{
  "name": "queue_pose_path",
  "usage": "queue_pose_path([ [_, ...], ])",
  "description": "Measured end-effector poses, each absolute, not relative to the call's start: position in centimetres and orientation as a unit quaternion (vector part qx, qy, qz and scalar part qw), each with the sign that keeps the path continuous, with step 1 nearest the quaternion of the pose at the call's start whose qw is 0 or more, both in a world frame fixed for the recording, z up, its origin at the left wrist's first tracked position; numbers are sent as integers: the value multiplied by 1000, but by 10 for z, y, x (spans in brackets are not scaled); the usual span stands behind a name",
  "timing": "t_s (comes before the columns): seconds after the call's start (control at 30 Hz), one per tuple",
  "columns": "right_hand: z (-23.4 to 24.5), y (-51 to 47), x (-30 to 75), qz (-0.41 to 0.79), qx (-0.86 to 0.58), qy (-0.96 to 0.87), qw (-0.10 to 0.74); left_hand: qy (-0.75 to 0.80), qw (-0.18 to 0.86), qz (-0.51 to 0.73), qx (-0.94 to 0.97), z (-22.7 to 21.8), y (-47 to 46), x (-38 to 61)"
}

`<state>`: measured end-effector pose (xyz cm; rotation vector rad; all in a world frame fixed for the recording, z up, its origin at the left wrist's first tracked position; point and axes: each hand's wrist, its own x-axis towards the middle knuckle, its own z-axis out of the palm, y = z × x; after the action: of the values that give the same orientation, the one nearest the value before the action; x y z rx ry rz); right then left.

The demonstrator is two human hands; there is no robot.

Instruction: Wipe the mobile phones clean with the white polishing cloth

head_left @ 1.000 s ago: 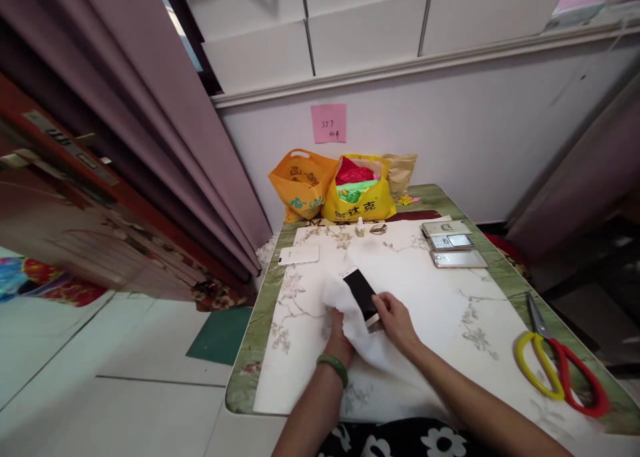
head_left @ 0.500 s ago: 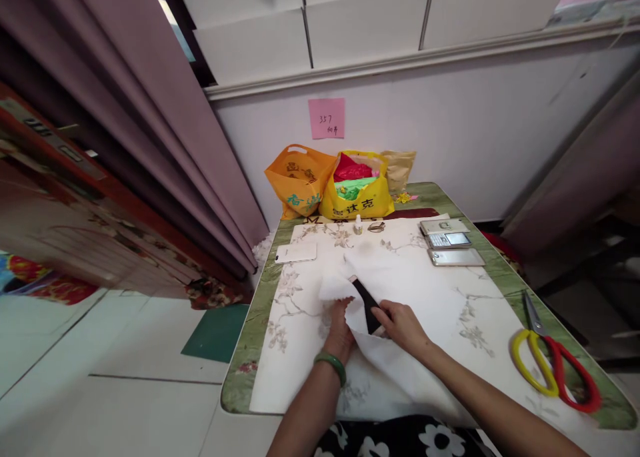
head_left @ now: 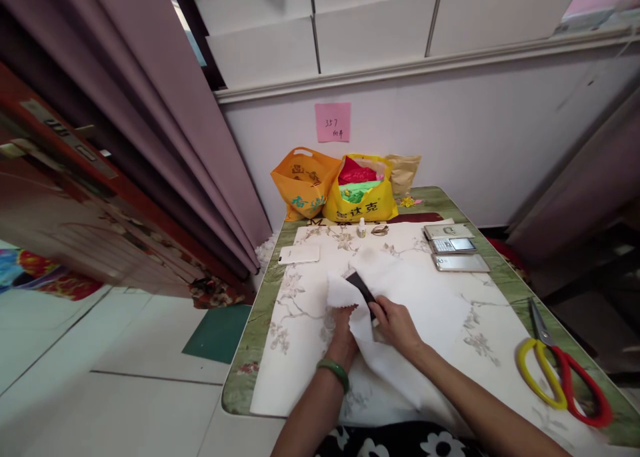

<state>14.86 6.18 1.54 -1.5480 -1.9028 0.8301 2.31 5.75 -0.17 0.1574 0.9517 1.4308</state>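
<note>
A smartphone with a black screen and pale ends lies tilted on a white cloth over the near middle of the table. My right hand grips the phone's near right edge, thumb on top. My left hand, with a green bangle at its wrist, is wrapped in a fold of the cloth at the phone's left side. The cloth hides most of its fingers, though they look closed around the fabric.
Large scissors with yellow and red handles lie at the right. Several phones rest behind them, and a white phone is at the left. A small bottle stands before an orange bag and a yellow bag.
The phone has shifted slightly up and left relative to the cloth, and its pale far end now shows. A fold of cloth now covers more of its near left side. The view has shifted slightly.
</note>
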Motion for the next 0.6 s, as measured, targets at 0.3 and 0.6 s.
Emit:
queue_pose_path([
  [0.3,14,27,199,345,-567,-711,233,406,674,605,124,-5,67,24],
  [0.6,36,94,203,473,-545,-600,347,471,639,563,228,13,66,14],
])
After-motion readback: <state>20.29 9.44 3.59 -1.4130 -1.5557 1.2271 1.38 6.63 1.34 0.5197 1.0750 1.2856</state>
